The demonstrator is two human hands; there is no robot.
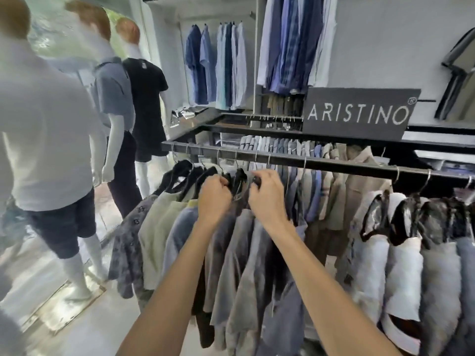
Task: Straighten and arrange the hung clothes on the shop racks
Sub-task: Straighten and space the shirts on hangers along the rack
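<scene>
Gripping neighbouring hangers, one in left hand, one in right hand, likely to space shirts evenly along rail.

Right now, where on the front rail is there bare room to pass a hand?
Open: the rail between the hook beside the right hand and the right hanger cluster. Crowded: the shirts where it and the left hand grip hangers.

Black rack rail, hung shirts along it, seemingly tightly bunched
</scene>
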